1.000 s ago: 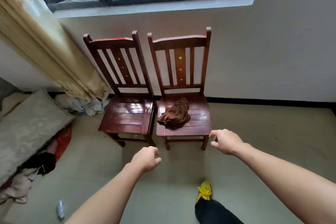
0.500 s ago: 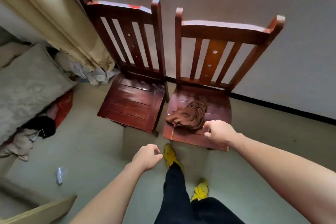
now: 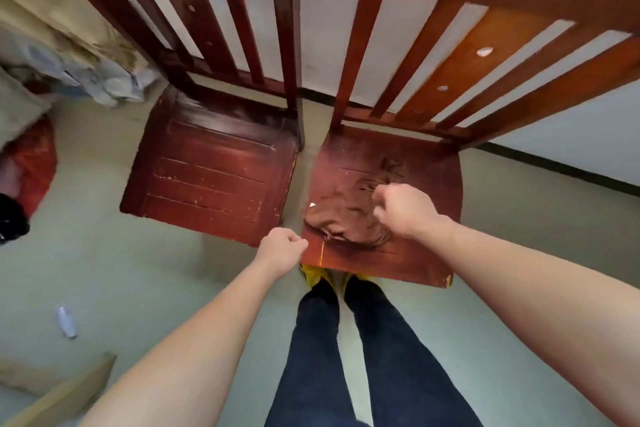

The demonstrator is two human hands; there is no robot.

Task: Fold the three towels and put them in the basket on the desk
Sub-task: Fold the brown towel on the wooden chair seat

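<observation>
A crumpled brown towel (image 3: 346, 218) lies on the seat of the right wooden chair (image 3: 433, 166). My right hand (image 3: 407, 213) is down on the towel's right side with its fingers curled. Whether they grip the cloth is not clear. My left hand (image 3: 282, 248) hovers at the seat's front left corner, loosely closed with nothing in it. No basket, desk or other towels are in view.
A second wooden chair (image 3: 211, 170) stands just left with a bare seat. My legs and yellow shoes (image 3: 313, 276) are right in front of the right chair. Bedding and clothes (image 3: 27, 163) are piled at the left, and a small bottle (image 3: 65, 321) lies on the floor.
I have stepped up to the chairs and my view has tilted down. My right hand moved forward from the seat's front edge onto the towel. My left hand came up to the seat's corner.
</observation>
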